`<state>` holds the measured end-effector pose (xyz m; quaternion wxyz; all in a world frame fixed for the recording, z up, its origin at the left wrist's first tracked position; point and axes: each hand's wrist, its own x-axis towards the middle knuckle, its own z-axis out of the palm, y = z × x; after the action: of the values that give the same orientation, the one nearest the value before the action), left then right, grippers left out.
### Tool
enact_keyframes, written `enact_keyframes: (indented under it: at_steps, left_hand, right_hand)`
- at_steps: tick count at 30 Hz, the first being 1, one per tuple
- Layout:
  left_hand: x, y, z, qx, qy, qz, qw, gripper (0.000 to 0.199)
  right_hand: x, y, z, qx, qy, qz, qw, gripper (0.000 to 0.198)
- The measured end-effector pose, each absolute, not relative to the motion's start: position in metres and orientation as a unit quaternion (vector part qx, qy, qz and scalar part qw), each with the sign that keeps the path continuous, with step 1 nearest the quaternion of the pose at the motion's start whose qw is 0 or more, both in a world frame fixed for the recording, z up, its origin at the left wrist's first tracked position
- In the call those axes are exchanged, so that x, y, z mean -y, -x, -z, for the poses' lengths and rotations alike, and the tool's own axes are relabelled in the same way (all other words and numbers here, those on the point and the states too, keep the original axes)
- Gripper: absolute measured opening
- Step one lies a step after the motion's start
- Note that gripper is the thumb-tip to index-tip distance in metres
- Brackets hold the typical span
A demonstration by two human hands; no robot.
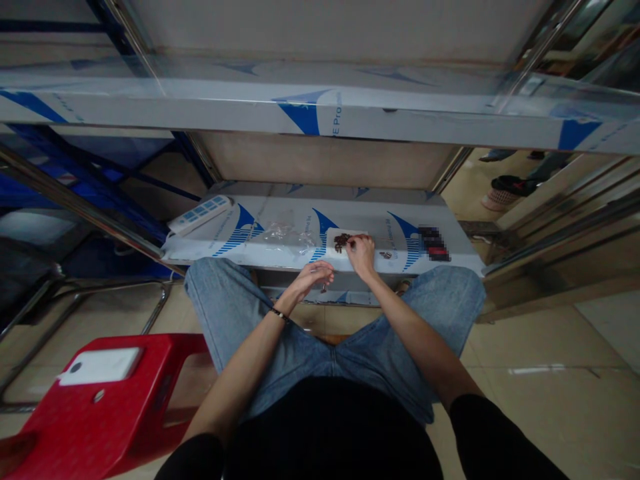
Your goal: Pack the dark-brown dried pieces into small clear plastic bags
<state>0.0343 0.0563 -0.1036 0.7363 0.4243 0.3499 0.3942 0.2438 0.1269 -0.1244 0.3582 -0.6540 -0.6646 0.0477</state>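
My right hand (363, 255) reaches over a small white sheet or tray (333, 251) on the low shelf. Its fingertips are pinched together at the edge of a pile of small dark brown pieces (341, 241), too small to name. Whatever lies between those fingertips is hidden. My left hand (311, 279) hovers just off the shelf's front edge, to the left and nearer to me, its fingers closed. A tiny dark thing (324, 288) hangs below the left fingers; I cannot make out what it is.
Crumpled clear plastic (287, 233) lies left of the sheet, and a white power strip (200, 215) farther left. A tiny item (385, 255) and a blurred dark-and-red object (434, 245) are at right. An upper shelf (240, 110) spans overhead. A red stool (130, 400) bears a white phone (103, 366).
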Motion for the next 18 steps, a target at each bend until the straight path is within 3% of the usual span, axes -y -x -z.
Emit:
enact_keyframes:
  at_steps: [7,13,18]
  left_hand:
    - [-0.051,-0.036,0.098,-0.248,-0.331,-0.436,0.799,0.033]
    - [-0.055,-0.039,0.116,-0.276,-0.418,-0.401,0.767,0.034]
    - [-0.058,-0.041,0.126,-0.322,-0.433,-0.404,0.739,0.036]
  right_hand:
    - [-0.081,-0.227,0.078,0.656,0.52,-0.206,0.507,0.019]
    - [-0.047,-0.209,0.069,0.69,0.452,-0.27,0.496,0.019]
    - [-0.048,-0.202,0.073,0.727,0.429,-0.25,0.474,0.015]
